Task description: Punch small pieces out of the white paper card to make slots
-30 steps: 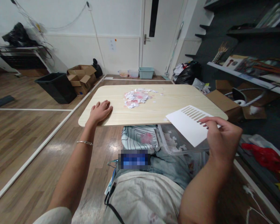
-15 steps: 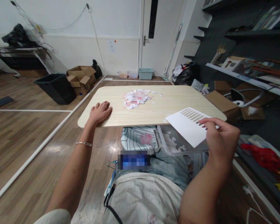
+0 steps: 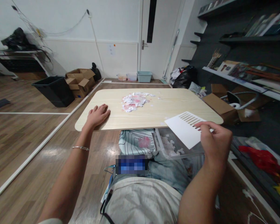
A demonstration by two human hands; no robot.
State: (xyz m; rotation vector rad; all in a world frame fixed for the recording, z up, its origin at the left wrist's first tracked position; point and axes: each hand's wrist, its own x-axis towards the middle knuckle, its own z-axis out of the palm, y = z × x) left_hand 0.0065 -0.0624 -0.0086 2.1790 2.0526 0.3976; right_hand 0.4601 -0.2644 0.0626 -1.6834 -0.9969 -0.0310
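My right hand (image 3: pixel 214 142) pinches a white card with a row of slots (image 3: pixel 185 127) and holds it at the near right edge of the light wooden table (image 3: pixel 172 105). Flat on the table's near left corner lies my left hand (image 3: pixel 97 115), fingers stretched out and holding nothing. A heap of white and pink puzzle pieces (image 3: pixel 134 100) sits in the middle of the tabletop, apart from both hands. Under the table edge, on my lap, a clear plastic box (image 3: pixel 171 145) holds several more pieces.
A black bin (image 3: pixel 53 90) and open cardboard boxes (image 3: pixel 80 81) stand on the floor at the left. More boxes (image 3: pixel 220 104), black bags and shelves with books line the right side. A white door is at the back.
The view has tilted up slightly, so everything sits a little lower in the frame. Both hands keep their places and the card stays in my right hand.
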